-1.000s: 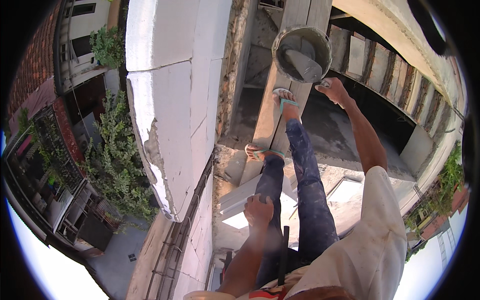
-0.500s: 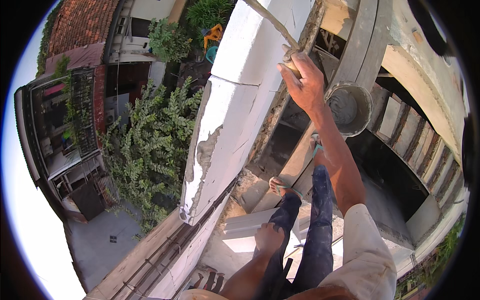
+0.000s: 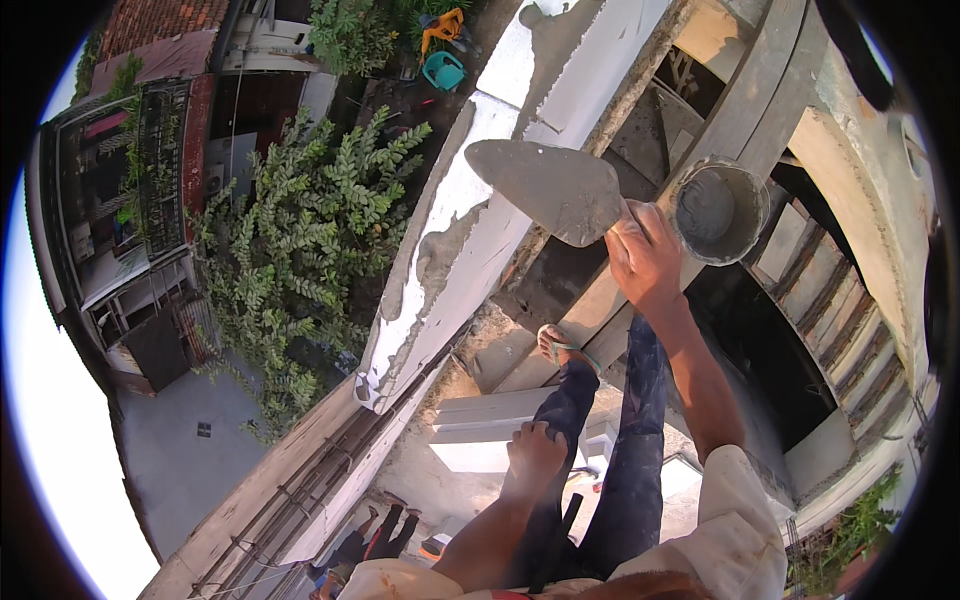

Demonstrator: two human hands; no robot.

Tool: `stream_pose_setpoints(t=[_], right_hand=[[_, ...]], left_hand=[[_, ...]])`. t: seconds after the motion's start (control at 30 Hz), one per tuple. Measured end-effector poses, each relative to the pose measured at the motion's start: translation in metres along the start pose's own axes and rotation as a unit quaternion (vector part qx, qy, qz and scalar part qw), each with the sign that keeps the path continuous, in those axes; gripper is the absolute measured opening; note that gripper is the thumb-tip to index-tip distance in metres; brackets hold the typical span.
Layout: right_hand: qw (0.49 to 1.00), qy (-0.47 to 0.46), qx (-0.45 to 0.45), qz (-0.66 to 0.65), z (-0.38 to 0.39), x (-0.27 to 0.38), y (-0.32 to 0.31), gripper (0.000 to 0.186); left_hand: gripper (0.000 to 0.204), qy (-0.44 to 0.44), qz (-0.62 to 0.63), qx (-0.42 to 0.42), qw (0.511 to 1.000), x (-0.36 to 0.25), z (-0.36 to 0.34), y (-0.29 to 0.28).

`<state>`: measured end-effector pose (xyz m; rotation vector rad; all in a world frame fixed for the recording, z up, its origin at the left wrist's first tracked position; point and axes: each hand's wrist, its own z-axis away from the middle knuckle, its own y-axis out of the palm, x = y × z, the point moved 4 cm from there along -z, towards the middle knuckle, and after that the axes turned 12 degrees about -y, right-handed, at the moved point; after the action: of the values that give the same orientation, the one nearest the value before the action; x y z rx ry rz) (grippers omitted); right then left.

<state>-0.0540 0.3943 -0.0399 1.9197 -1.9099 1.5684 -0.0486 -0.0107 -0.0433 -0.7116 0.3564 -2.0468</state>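
Observation:
My right hand [image 3: 645, 255] grips a trowel [image 3: 545, 188], its broad grey blade in front of a white block wall top [image 3: 485, 220] with patchy wet mortar. Beside that hand a bucket [image 3: 720, 210] of grey mortar stands on wooden planks [image 3: 760, 65]. My left hand [image 3: 535, 460] rests on my left leg, fingers curled over the trouser. My left foot [image 3: 558, 345], in a green flip-flop, stands near the planks; my right foot is hidden behind my right arm.
A sharp drop left of the wall shows a tree [image 3: 290, 260], a green chair [image 3: 442, 70] and a person [image 3: 445, 30] in yellow far below. Rebar [image 3: 300, 510] runs along the lower left. Right are dark openings and slatted steps [image 3: 830, 310]. Legs of other people [image 3: 385, 530] show at bottom.
My right arm has swung from by the bucket up over the wall, then lower, with the trowel blade now visible. Fresh mortar shows along the wall top. The view has shifted.

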Motion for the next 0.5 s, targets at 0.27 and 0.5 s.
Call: stream_pose_setpoints(t=[0.27, 0.5], right_hand=[[0.99, -0.004, 0.124, 0.064, 0.044, 0.019, 0.018, 0.044], [0.934, 0.321, 0.152, -0.04, 0.181, -0.027, -0.051, 0.038]], left_hand=[[0.049, -0.001, -0.023, 0.021, 1.0, -0.004, -0.004, -0.005], [0.048, -0.001, -0.034, 0.003, 0.999, -0.013, 0.002, -0.003]])
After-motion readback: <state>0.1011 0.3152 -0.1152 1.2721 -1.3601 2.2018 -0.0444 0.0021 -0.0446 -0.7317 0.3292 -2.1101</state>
